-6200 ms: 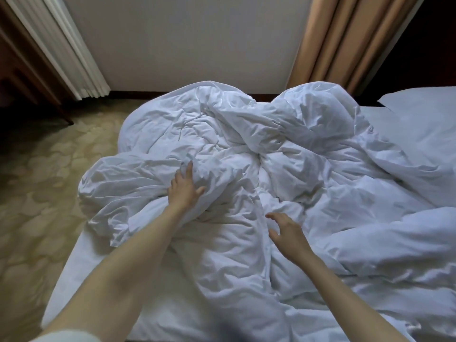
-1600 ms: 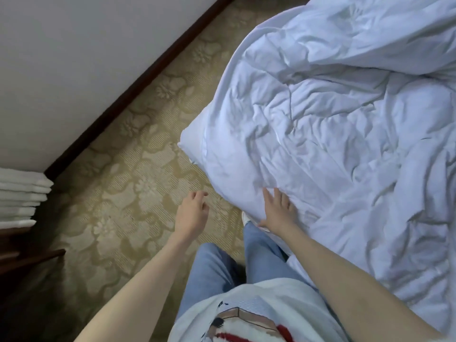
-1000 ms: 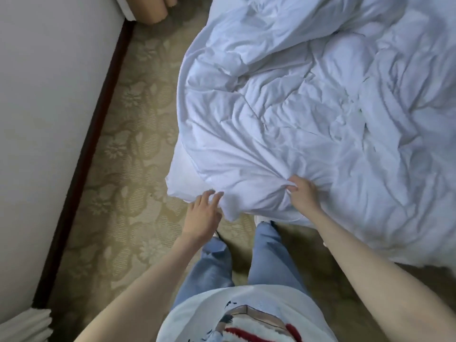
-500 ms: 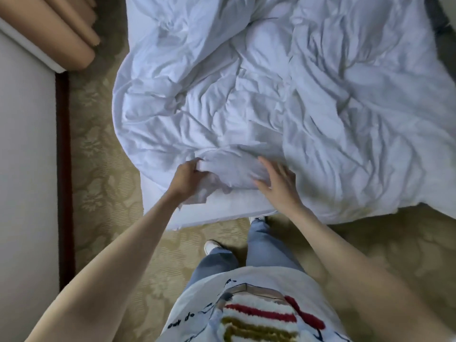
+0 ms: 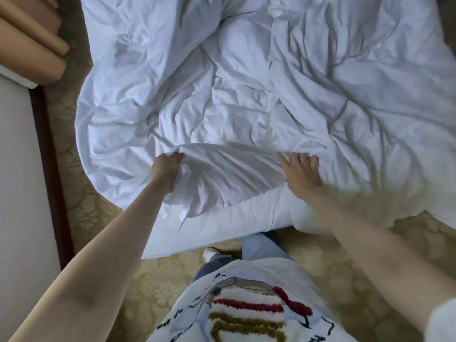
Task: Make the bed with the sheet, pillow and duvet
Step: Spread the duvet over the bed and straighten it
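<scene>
While both hands (image 5: 166, 170) grip the duvet (image 5: 246, 95) (shirt (image 5: 246, 304) lettering unreadable).

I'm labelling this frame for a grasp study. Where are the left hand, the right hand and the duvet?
left hand (image 5: 166, 169), head view, on the back of the fist.
right hand (image 5: 299, 175), head view, on the back of the hand.
duvet (image 5: 246, 99), head view, on its crumpled middle.
</scene>
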`<action>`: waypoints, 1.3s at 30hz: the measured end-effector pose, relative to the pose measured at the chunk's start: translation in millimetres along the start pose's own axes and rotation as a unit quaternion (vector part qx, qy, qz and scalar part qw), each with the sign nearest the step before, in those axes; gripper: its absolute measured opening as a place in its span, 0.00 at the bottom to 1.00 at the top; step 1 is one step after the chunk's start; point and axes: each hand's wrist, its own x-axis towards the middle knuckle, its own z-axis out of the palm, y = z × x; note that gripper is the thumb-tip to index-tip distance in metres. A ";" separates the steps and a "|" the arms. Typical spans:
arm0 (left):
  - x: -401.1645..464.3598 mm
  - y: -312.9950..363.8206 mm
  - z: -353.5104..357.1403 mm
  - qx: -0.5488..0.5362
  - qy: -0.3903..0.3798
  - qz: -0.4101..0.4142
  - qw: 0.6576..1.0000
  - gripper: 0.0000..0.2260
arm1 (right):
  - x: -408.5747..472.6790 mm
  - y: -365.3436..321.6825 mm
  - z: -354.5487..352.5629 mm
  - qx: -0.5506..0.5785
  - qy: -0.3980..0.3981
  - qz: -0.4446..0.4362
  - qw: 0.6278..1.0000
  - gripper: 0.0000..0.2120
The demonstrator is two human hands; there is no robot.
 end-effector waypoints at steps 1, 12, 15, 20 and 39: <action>2.9 3.4 3.1 0.043 0.032 0.025 0.998 0.09 | 5.3 -3.1 1.1 0.014 0.012 -0.027 0.999 0.42; 21.2 -12.4 9.9 0.518 0.041 0.730 0.444 0.15 | 58.1 -38.0 -4.2 0.263 -0.071 -0.095 0.958 0.08; 16.4 -49.8 26.7 0.588 -0.060 0.664 0.457 0.22 | 73.7 -34.2 -14.3 0.420 -0.118 -0.078 0.897 0.10; 32.7 -67.0 39.7 0.734 -0.060 0.445 0.509 0.42 | 87.5 -51.9 -47.5 0.513 -0.179 -0.024 0.839 0.15; 55.2 -70.6 -287.5 0.240 -0.370 0.124 0.889 0.10 | -78.2 -301.8 -103.2 0.403 0.334 0.063 0.850 0.08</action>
